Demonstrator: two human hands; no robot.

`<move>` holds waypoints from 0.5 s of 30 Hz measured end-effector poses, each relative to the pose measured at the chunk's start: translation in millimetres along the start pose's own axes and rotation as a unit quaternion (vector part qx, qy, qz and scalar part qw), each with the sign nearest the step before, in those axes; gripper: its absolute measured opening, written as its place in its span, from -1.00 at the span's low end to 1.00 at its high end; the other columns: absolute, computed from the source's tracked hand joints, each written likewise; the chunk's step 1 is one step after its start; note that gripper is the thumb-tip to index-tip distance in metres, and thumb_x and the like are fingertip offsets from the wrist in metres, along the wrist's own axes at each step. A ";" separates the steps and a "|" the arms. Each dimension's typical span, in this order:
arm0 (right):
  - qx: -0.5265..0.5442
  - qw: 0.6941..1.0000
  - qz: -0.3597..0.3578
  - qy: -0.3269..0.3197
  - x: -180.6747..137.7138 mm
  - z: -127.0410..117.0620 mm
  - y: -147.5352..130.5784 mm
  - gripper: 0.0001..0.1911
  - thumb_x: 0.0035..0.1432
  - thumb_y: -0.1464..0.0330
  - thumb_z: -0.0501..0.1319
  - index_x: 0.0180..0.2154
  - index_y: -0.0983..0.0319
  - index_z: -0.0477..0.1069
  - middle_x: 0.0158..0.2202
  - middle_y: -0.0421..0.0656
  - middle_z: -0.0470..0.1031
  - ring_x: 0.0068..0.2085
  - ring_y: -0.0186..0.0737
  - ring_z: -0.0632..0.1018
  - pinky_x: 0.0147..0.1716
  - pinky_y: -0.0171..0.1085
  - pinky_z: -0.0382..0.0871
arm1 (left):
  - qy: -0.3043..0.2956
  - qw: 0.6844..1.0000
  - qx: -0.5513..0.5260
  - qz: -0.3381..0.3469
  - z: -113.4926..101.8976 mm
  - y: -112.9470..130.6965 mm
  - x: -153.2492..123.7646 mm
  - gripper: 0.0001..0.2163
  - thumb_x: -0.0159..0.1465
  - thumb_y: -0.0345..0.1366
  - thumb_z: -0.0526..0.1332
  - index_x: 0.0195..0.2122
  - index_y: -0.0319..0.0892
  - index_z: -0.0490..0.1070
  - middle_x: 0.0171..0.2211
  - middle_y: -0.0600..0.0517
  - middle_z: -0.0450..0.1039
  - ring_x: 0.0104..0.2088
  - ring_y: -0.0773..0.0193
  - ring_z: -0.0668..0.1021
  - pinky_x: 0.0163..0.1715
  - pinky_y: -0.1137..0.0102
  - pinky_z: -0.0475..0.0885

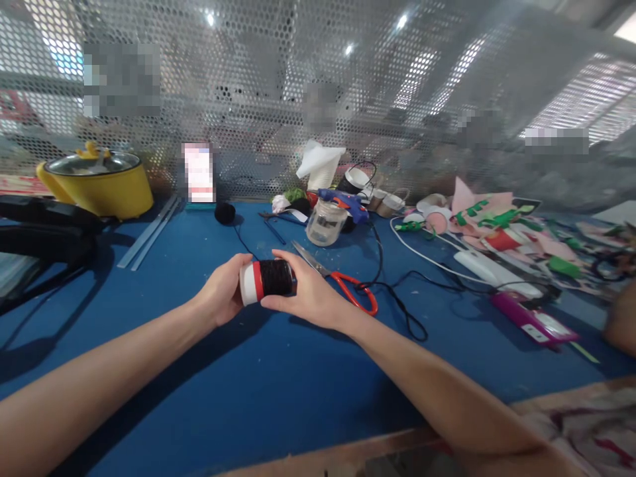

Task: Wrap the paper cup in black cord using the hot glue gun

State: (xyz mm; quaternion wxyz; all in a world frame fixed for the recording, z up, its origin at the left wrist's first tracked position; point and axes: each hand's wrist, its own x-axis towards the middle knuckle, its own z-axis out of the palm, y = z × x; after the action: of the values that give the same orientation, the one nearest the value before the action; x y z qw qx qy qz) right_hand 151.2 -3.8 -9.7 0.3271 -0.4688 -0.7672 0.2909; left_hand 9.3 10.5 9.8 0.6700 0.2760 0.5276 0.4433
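Both my hands hold a small cylinder (265, 280) on its side above the blue table (248, 384). It has a white end, a red band and a black wrapped body. My left hand (224, 291) cups its white end with curled fingers. My right hand (305, 291) grips the black part from the right, thumb under, fingers over. A thin black thread runs back from it to a black ball of yarn (225, 212). Red-handled scissors (342, 281) lie just right of my right hand.
A yellow pot (97, 182) stands at the back left, a black bag (44, 238) beside it. A blue glue gun (345, 202), a glass jar (325, 223), cables, felt scraps (497, 222) and a purple knife (531, 321) crowd the right. A perforated metal screen backs the table.
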 end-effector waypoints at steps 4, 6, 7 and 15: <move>0.038 0.999 0.006 0.001 0.3 -1.8 0.2 -0.35 -0.12 0.15 0.18 -0.01 0.29 0.10 -0.01 0.02 0.20 -0.03 -0.11 0.29 -0.09 -0.10 0.19 | -0.010 1.000 0.013 0.012 -1.0 -1.3 1.1 -0.87 0.02 -0.30 0.08 -0.60 -0.23 0.22 -0.75 0.13 0.23 -0.74 0.41 0.32 -0.71 0.50 0.21; 0.097 0.995 0.026 -0.007 1.9 -4.5 1.9 -0.48 -0.01 0.14 0.08 -0.05 0.28 0.15 -0.06 -0.01 0.26 -0.11 -0.16 0.36 -0.14 -0.12 0.26 | -0.017 0.999 0.024 0.032 -1.8 -2.9 2.3 -0.86 0.02 -0.28 0.08 -0.60 -0.23 0.22 -0.74 0.13 0.23 -0.73 0.42 0.31 -0.70 0.50 0.20; 0.132 0.990 0.044 -0.012 2.8 -5.9 2.8 -0.53 0.03 0.12 0.01 -0.07 0.26 0.17 -0.10 -0.03 0.29 -0.16 -0.18 0.39 -0.19 -0.13 0.30 | -0.024 0.998 0.028 0.045 -2.2 -3.8 2.9 -0.85 0.01 -0.27 0.09 -0.60 -0.23 0.22 -0.74 0.13 0.22 -0.73 0.42 0.31 -0.70 0.50 0.19; 0.265 0.953 0.124 -0.078 3.9 -9.0 -2.0 -0.56 0.04 0.09 -0.02 -0.09 0.19 0.16 -0.38 -0.16 0.26 -0.44 -0.29 0.44 -0.50 -0.19 0.45 | -0.091 0.974 0.105 0.179 -10.2 -7.8 3.4 -0.76 0.03 -0.20 0.06 -0.66 -0.25 0.23 -0.75 0.14 0.17 -0.71 0.47 0.23 -0.68 0.51 0.10</move>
State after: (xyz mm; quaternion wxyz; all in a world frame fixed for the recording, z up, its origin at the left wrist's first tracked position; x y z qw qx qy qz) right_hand 155.8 0.3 -1.8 0.3403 -0.4327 -0.6210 0.5580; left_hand 2.2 9.0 -1.3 0.5927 0.4737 0.4498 0.4711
